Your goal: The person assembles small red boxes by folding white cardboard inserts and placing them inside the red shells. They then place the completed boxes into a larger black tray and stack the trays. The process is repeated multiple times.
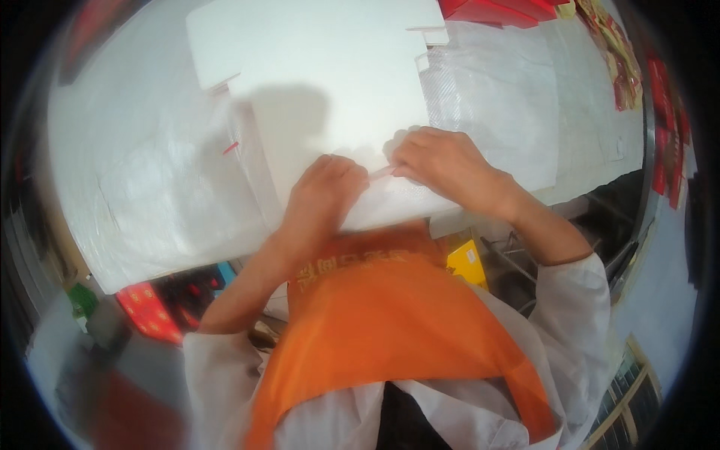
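Observation:
A large white die-cut cardboard sheet (360, 82), with notched tabs at its sides, lies flat on the table. Over its near part, both my hands are closed with fingertips pinched. A thin pale pink strip (382, 173) stretches across the short gap between them. One end of it is in my left hand (324, 187), the other in my right hand (442, 163). What the strip is made of cannot be told, and its ends are hidden by my fingers.
Translucent plastic sheeting (142, 165) covers the table. A small red strip (231, 148) lies left of the cardboard. Red boxes (499, 10) stand at the far edge, with red and gold packaging (611, 52) at the far right. Below the near edge are a yellow box (466, 264) and a red patterned item (148, 311).

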Motion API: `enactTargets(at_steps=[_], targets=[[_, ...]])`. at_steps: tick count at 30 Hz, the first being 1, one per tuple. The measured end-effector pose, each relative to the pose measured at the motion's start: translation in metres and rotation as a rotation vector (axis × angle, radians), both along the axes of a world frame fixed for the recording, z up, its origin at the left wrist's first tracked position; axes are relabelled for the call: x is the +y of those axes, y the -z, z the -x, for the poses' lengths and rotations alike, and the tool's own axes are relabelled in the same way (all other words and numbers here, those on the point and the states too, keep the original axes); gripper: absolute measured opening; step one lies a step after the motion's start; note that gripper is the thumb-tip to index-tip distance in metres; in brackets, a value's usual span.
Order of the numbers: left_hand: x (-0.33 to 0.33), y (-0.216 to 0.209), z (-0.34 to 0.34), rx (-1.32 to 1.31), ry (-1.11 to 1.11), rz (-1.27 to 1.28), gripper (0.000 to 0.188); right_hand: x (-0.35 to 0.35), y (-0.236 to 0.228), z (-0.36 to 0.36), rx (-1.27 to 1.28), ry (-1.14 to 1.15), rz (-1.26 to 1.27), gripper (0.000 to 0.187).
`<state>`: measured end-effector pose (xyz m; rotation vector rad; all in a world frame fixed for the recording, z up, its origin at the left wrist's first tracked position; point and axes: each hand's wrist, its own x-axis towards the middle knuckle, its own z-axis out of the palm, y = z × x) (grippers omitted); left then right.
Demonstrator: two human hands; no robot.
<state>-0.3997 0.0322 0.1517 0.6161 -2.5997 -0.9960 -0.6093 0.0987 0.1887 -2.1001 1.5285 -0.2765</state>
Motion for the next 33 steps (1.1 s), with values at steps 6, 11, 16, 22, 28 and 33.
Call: enactTargets(at_steps=[6,11,16,22,28,33], targets=[[0.002,-0.009,0.009,-0.005,-0.017,0.069,0.009,-0.003,-0.008,0.0,0.018,0.037,-0.065,0.015],[-0.005,-0.011,0.01,-0.089,-0.077,0.005,0.011,-0.007,-0.01,-0.006,-0.202,0.177,-0.083,0.017],[-0.011,-0.017,0.012,-0.197,-0.043,-0.11,0.01,-0.014,0.018,-0.056,-0.066,0.47,0.461,0.036],[-0.018,-0.015,0.014,-0.125,0.006,-0.187,0.01,-0.023,0.042,-0.056,0.112,0.498,0.567,0.043],[-0.025,-0.016,0.014,-0.173,0.067,-0.192,0.011,-0.037,0.037,-0.057,0.212,0.494,0.464,0.044],[-0.021,-0.018,-0.022,-0.197,-0.008,0.072,0.013,-0.04,0.042,-0.057,0.286,0.481,0.421,0.042]])
